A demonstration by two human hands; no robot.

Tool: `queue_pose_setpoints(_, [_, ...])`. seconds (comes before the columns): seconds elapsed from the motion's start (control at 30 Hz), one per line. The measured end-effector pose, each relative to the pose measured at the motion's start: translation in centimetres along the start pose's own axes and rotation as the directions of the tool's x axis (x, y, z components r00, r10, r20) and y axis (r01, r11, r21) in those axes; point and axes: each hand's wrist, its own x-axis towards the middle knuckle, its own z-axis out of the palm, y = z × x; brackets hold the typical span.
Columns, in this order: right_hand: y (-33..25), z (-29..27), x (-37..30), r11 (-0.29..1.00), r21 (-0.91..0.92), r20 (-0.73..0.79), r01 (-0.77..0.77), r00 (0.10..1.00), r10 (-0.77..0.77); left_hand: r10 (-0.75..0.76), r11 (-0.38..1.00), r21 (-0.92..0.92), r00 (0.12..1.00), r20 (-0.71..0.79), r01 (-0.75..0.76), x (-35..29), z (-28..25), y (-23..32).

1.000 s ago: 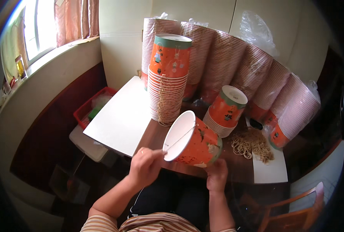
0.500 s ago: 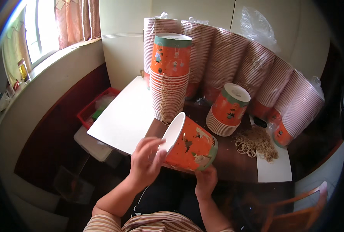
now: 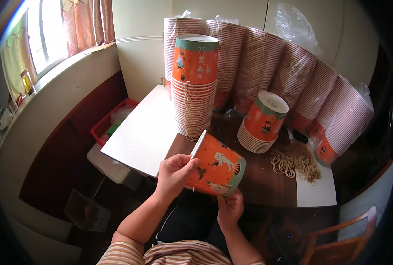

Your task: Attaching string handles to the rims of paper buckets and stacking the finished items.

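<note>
Orange bucket (image 3: 218,165): tipped on its side, held in front of the tall stack (image 3: 194,106). Left hand (image 3: 172,174) clamped on its rim; right hand (image 3: 231,210) clamped on its green base end. Short stack (image 3: 263,123) right of the tall stack; tan bands (image 3: 296,161) heaped farther right, nearer the person.

Rocking a brown-and-cream striped top (image 3: 185,253) with matching striped sleeves (image 3: 125,251), plus black pants (image 3: 190,223) with skinny white piping (image 3: 163,227).
</note>
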Motion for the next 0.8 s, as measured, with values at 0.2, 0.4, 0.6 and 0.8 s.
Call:
queue_pose_setpoints(0.2, [-0.7, 0.2, 0.0, 0.998, 0.007, -0.064, -0.069, 0.996, 0.070, 0.002, 0.998, 0.067, 1.000, 0.021, -0.003, -0.4, 0.0, -0.6])
queue_pose_setpoints(0.4, [0.2, -1.4, 2.0, 0.819, 0.397, -0.011, -0.415, 0.890, 0.456, 0.168, 0.981, 0.037, 0.930, 0.328, -0.191, 0.3, -2.1, 1.6])
queue_pose_setpoints(0.6, [1.4, -4.5, 3.9, 0.088, 0.737, 0.537, -0.670, 0.659, 0.527, 0.244, 0.799, 0.330, 0.772, 0.587, -0.503, 3.0, -4.4, 4.6])
queue_pose_setpoints(0.8, [2.6, -4.6, 3.5, 0.019, 0.735, 0.553, -0.678, 0.616, 0.562, 0.157, 0.755, 0.347, 0.667, 0.728, -0.556, 4.4, -4.1, 5.2])
